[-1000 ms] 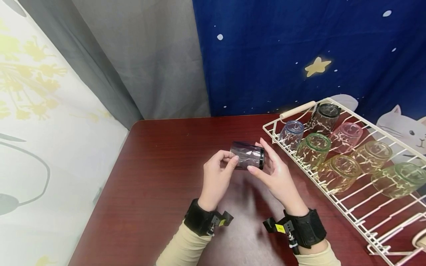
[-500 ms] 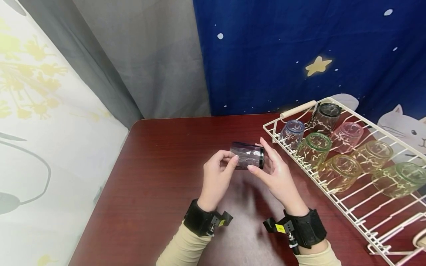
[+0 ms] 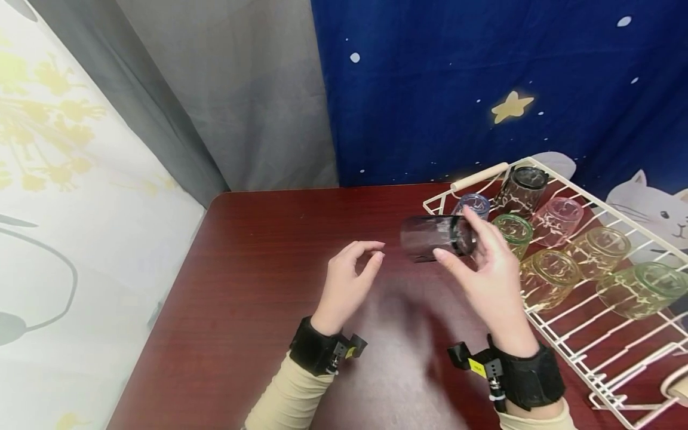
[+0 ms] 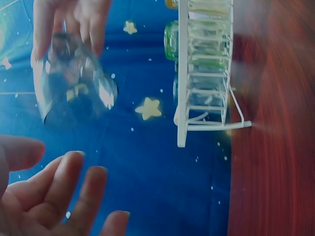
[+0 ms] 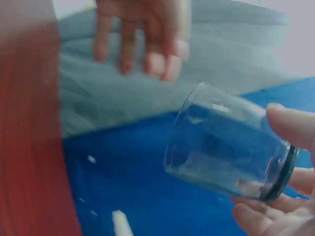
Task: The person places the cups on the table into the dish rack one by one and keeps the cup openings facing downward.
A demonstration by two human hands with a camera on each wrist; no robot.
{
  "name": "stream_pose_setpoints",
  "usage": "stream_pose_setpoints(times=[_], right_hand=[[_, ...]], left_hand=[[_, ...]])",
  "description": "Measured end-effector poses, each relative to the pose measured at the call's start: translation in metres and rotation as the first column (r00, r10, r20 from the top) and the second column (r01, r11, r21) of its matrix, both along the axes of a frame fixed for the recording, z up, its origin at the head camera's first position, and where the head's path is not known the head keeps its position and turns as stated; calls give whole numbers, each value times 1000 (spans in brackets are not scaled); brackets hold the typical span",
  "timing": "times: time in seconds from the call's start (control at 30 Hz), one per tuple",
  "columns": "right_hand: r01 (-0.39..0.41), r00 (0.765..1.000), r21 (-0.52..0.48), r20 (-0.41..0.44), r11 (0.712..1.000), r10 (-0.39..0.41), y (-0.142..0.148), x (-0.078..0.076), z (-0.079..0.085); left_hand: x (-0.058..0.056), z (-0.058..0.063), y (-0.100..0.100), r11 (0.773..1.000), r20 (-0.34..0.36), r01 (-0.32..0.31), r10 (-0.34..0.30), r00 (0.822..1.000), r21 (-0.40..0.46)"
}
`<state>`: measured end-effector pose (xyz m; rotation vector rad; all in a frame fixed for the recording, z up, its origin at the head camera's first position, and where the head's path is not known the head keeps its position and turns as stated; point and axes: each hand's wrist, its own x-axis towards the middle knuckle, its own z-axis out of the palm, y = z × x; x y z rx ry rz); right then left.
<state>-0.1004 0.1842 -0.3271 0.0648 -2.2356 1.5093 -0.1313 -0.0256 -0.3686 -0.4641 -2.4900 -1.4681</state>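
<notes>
A dark grey see-through drinking glass (image 3: 430, 237) lies sideways in the air above the table. My right hand (image 3: 491, 280) grips it round the thick base, thumb on the near side and fingers beyond. In the right wrist view the glass (image 5: 226, 147) has its mouth facing the left hand. My left hand (image 3: 349, 280) hovers to the left of the glass, apart from it, with thumb and fingers loosely bent and nothing between them. The left wrist view shows the left hand's fingers (image 4: 69, 182) spread below the glass (image 4: 74, 93).
A white wire rack (image 3: 570, 346) with wooden handles stands on the right of the dark red table (image 3: 258, 298). Several upside-down glasses stand in it, including a blue one (image 3: 475, 205), a black one (image 3: 521, 191) and a pink one (image 3: 559, 221). Curtains hang behind.
Both hands held the glass before. The left hand has let go and stayed nearly in place, while the right hand has carried the glass right, toward the rack.
</notes>
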Motion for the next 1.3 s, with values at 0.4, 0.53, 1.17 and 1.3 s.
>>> stream_pose_setpoints(times=[0.4, 0.53, 1.17, 1.3], right_hand=[[438, 897, 195, -26, 878, -442, 53, 26, 19], [511, 854, 224, -18, 830, -521, 68, 36, 16], [694, 658, 73, 336, 716, -673, 104, 76, -1], [688, 636, 136, 361, 713, -682, 109, 79, -5]], left_hand=[[-1, -12, -15, 914, 18, -17, 27, 999, -405], [-2, -15, -22, 890, 35, -26, 47, 998, -454], [-2, -32, -40, 832, 155, 65, 26, 988, -551], [-2, -33, -45, 822, 185, 80, 31, 982, -564]])
